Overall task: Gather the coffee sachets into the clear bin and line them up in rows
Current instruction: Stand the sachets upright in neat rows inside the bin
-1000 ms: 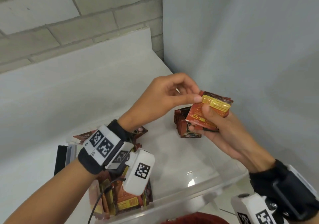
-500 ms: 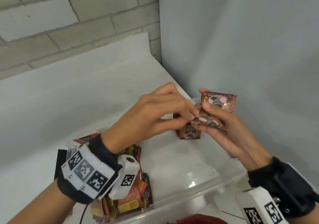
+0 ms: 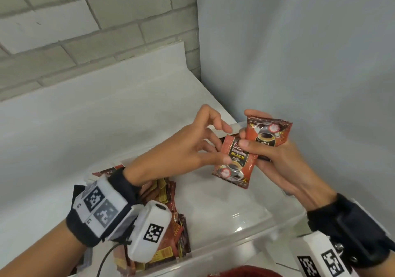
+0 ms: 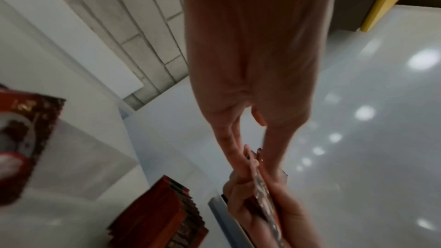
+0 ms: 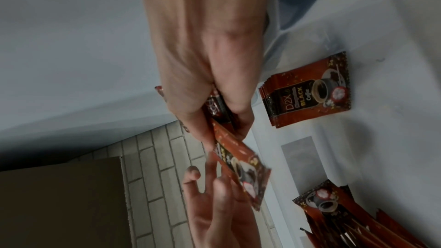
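Observation:
My right hand (image 3: 249, 141) grips a red-brown coffee sachet (image 3: 268, 134) upright, with its thumb across the top of a second sachet (image 3: 235, 163) printed "BLACK Coffee". My left hand (image 3: 223, 146) pinches that second sachet by its left edge, thumb in front and fingers behind. Both hands hover over the far right end of the clear bin (image 3: 245, 244). In the right wrist view a neat standing row of sachets (image 5: 307, 91) leans against the bin's far wall; the left wrist view shows the same row (image 4: 167, 214). A loose pile of sachets (image 3: 168, 199) lies at the bin's left end.
The bin stands on a white counter (image 3: 85, 127) in a corner, with a brick wall (image 3: 85, 31) behind and a plain grey wall (image 3: 299, 63) to the right. A black and white object (image 3: 78, 191) lies left of the bin. Something red (image 3: 245, 273) shows at the bottom edge.
The sachet that showed its yellow-labelled back has been turned to its printed front. It now hangs lower, under my right thumb, and my left hand's grip has shifted to its left edge.

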`<state>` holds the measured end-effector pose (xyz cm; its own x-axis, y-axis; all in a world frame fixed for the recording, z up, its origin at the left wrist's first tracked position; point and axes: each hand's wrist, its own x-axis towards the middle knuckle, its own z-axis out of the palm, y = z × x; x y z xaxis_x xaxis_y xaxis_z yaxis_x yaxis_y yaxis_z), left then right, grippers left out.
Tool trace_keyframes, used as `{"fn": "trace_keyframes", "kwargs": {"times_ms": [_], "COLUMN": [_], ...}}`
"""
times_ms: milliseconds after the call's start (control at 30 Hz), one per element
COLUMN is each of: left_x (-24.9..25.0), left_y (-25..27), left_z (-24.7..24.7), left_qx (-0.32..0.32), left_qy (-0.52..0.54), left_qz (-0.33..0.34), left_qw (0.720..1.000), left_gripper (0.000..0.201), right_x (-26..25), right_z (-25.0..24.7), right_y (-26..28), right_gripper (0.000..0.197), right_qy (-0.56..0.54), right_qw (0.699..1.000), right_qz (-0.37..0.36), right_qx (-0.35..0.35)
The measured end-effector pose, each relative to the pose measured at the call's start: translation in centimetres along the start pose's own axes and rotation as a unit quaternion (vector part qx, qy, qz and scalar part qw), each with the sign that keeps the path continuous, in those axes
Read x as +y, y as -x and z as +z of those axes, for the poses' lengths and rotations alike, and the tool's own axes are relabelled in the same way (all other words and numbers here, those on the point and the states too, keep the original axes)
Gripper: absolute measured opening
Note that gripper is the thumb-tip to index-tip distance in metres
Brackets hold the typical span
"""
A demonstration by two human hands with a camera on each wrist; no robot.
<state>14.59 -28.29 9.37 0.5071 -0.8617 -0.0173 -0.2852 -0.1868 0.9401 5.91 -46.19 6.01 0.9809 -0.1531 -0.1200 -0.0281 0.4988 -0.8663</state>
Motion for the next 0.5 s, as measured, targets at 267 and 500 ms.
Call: {"fn": "trace_keyframes", "kwargs": {"times_ms": [267,500], "left_x": [-2.1,-4.4], "left_y": [-1.4,-3.3], "left_z": [0.3,1.7], "left_qx": [-0.101,-0.161], "left_qy": [-0.246,-0.369], "left_qz": [0.044,0.092], "left_qw": [0.963,0.911], "left_gripper": [0.022,0.04], "right_x": [-0.1,0.0], "right_z": [-0.5,-0.6], "right_y": [-0.1,-0.2], "right_gripper": [0.053,0.042], "right_qy": [-0.049,-0.059], "right_qw": [0.989,0.984], "right_qz": [-0.118,-0.139], "right_qx": [0.079,0.097]}}
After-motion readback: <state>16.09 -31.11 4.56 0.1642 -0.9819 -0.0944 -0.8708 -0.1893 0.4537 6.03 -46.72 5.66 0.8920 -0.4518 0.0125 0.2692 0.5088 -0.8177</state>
